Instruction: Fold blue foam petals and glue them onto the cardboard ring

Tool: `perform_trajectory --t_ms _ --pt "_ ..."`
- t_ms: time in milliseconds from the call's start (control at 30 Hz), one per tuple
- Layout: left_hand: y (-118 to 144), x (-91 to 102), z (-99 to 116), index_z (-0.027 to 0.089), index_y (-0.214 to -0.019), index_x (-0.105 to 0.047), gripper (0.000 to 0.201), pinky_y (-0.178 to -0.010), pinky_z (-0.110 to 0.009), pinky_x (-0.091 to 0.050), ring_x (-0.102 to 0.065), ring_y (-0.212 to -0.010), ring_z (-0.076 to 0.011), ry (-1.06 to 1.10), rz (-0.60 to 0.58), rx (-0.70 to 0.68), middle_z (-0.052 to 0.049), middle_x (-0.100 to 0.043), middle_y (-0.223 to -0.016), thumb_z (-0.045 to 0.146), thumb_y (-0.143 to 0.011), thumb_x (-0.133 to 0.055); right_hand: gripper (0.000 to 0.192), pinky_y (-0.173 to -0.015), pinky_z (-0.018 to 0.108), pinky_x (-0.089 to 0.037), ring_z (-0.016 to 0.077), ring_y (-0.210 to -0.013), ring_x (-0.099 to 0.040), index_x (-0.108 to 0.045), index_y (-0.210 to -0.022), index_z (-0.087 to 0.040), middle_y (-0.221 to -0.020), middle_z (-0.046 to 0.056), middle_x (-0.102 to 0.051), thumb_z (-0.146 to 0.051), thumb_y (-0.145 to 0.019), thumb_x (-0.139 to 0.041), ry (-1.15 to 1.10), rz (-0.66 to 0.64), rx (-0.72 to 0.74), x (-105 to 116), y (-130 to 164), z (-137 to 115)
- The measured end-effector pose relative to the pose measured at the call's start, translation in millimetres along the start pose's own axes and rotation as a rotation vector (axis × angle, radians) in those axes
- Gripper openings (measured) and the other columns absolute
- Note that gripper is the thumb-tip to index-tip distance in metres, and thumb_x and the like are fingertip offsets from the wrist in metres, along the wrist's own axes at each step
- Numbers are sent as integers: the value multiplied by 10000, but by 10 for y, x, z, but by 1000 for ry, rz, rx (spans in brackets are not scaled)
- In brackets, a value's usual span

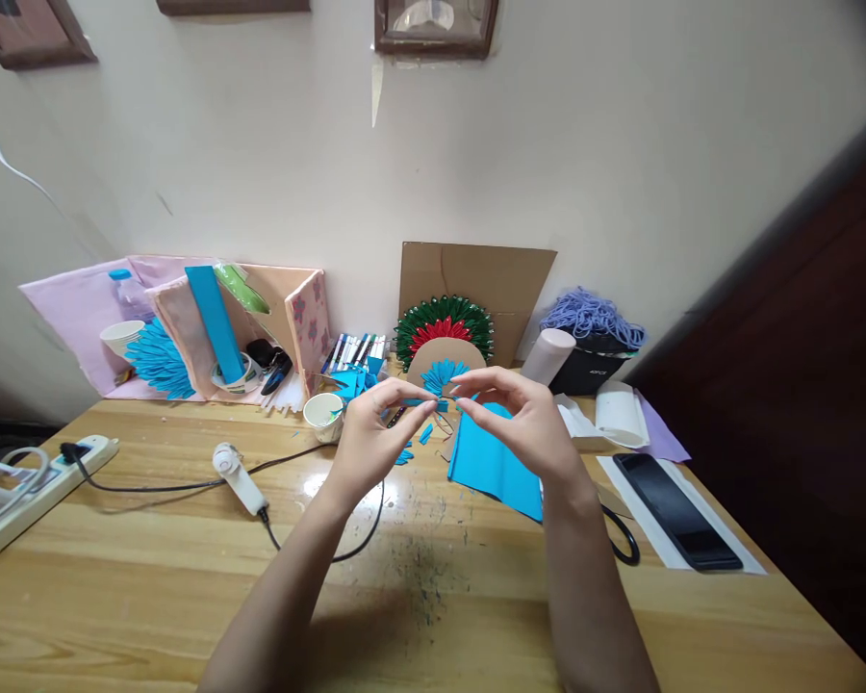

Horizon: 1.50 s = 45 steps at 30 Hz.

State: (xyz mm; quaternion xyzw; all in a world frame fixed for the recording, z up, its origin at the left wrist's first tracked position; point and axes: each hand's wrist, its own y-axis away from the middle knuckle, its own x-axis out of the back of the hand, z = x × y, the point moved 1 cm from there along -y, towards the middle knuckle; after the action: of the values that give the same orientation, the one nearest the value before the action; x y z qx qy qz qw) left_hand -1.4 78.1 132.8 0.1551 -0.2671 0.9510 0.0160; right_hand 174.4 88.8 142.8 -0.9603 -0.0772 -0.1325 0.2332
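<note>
My left hand is pinched at thumb and forefinger on a small blue paper strip. Facing it, my right hand has thumb and forefinger slightly apart near the strip's end, and I see nothing between them. Just behind the fingertips, a fan of blue paper petals lies on a round cardboard piece. A folded blue paper sheet lies beneath my right hand. Small blue paper scraps are scattered below the strip.
A paper cup stands left of my left hand. A white corded tool lies on the wooden table, its black cable looping rightward. A phone lies at right. Behind stand a green-and-red petal piece, a pale cylinder and cardboard.
</note>
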Motion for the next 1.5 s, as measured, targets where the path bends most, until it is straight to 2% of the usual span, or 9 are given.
perform_trajectory --t_ms 100,200,367,500,567,900,1033,1500 --pt "25 -54 -10 163 -845 -650 174 -679 -260 -511 -631 -766 -154 125 -83 117 -62 -675 -846 320 -801 -589 124 -751 335 -502 177 -834 -618 -669 -879 -219 -890 39 -667 -260 -776 -614 132 -18 151 7 41 -71" --pt "42 -76 -11 158 -861 -651 181 -694 -253 -515 -629 -780 -147 190 -104 150 -62 -674 -865 317 -790 -600 88 -717 313 -496 163 -790 -617 -664 -843 -219 -823 20 -666 -222 -790 -593 224 -37 242 -16 60 -110" --pt "27 -76 -43 161 -892 -633 206 -679 -237 -510 -628 -763 -134 309 -78 212 -55 -678 -871 308 -749 -652 52 -686 291 -482 148 -739 -603 -630 -795 -210 -771 7 -649 -192 -792 -582 295 35 273 -51 71 -112" --pt "19 -100 -98 145 -802 -629 204 -687 -247 -505 -636 -735 -135 388 -157 304 -50 -686 -771 346 -770 -624 48 -666 278 -481 140 -716 -590 -616 -789 -205 -758 0 -634 -177 -786 -578 291 44 256 -83 68 -93" --pt "21 -108 -113 140 -764 -631 227 -707 -256 -503 -640 -741 -139 390 -181 305 -54 -690 -767 364 -787 -599 64 -671 278 -482 139 -721 -591 -619 -795 -204 -767 1 -636 -164 -787 -569 296 31 264 -96 62 -88" --pt "28 -94 -112 146 -814 -664 223 -644 -220 -473 -629 -733 -135 276 -177 243 -47 -691 -784 336 -824 -549 121 -719 308 -480 164 -792 -608 -633 -874 -207 -827 28 -672 -152 -808 -547 449 18 417 -113 50 -85" --pt "35 -101 -124 151 -831 -674 230 -643 -225 -471 -628 -734 -139 253 -183 224 -47 -691 -780 341 -825 -544 100 -711 319 -480 171 -776 -605 -625 -834 -202 -797 34 -666 -148 -810 -544 475 36 446 -134 40 -70" --pt "-7 -80 -148 138 -746 -683 242 -667 -237 -482 -630 -684 -138 376 -188 388 -45 -695 -700 310 -808 -525 113 -698 320 -488 178 -777 -587 -629 -824 -184 -797 63 -659 -138 -826 -525 637 -1 576 -139 34 -34"
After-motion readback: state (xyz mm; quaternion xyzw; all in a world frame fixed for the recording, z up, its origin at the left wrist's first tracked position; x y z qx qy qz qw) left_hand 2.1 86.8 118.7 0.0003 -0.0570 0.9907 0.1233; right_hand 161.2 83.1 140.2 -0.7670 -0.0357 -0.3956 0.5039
